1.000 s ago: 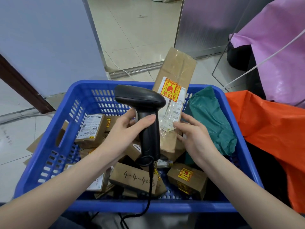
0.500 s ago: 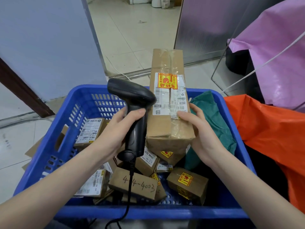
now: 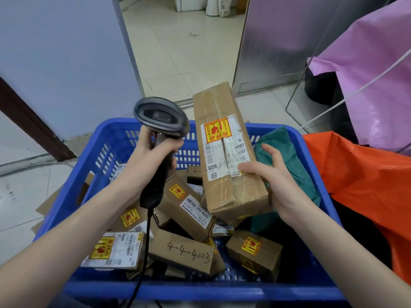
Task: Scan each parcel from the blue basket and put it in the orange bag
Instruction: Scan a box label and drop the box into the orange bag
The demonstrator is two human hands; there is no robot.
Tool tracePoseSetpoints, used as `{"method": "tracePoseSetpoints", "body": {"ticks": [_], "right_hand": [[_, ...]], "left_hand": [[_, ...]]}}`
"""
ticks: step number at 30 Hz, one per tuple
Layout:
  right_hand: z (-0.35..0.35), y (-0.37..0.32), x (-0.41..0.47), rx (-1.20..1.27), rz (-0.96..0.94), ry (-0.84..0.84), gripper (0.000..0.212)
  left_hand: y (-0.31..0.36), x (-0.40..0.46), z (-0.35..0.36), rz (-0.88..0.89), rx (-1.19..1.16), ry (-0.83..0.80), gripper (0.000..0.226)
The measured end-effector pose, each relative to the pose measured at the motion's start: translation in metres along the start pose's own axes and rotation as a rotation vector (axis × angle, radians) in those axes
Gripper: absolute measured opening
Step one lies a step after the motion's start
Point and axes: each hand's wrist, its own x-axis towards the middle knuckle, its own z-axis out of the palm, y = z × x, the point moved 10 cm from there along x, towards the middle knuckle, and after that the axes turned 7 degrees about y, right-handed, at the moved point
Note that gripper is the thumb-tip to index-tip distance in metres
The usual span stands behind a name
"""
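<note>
My right hand point(image 3: 270, 176) grips the near end of a long brown cardboard parcel point(image 3: 224, 152), held tilted above the blue basket point(image 3: 106, 152) with its white label and yellow-red sticker facing up. My left hand point(image 3: 151, 161) grips the handle of a black barcode scanner point(image 3: 161, 117); its window is turned back toward me, left of the parcel. Its cable hangs down over the basket's front. Several small cardboard parcels point(image 3: 186, 254) and a green plastic mailer point(image 3: 287, 156) lie in the basket. The orange bag point(image 3: 360, 174) stands open at the right.
A pink bag point(image 3: 367, 85) on a wire frame stands behind the orange bag. Flattened cardboard point(image 3: 47, 207) lies on the tiled floor left of the basket. A grey wall is at the left and an open doorway lies ahead.
My right hand has lifted the long parcel out of the basket and turned its label up. My left hand has raised the scanner and swung its head round so the window faces me.
</note>
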Motion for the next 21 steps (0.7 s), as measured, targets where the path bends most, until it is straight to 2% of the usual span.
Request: {"method": "tracePoseSetpoints", "body": {"ticks": [2,3,7,10,16,19,21], "right_hand": [[0.000,0.000,0.000,-0.031,0.001,-0.007,0.083],[0.000,0.000,-0.001,-0.037,0.003,-0.008,0.082],[0.000,-0.002,-0.001,-0.046,0.004,-0.001,0.077],[-0.004,-0.006,0.000,-0.041,-0.008,0.021,0.077],[-0.015,-0.019,0.001,-0.022,-0.031,0.051,0.073],[-0.020,-0.021,0.002,-0.021,-0.039,0.068,0.072],[-0.022,-0.022,0.003,-0.025,-0.042,0.077,0.072]], "left_hand": [[0.002,0.001,-0.002,0.010,0.033,-0.027,0.066],[0.002,0.001,-0.001,0.002,0.034,-0.049,0.068],[-0.004,0.005,0.003,-0.061,0.053,-0.135,0.058],[-0.005,0.004,0.006,-0.066,0.153,-0.190,0.057],[0.006,0.003,-0.005,0.016,0.326,-0.062,0.048],[0.007,-0.001,0.001,-0.004,0.222,-0.086,0.036],[0.009,-0.002,0.002,0.004,0.232,-0.095,0.028]]}}
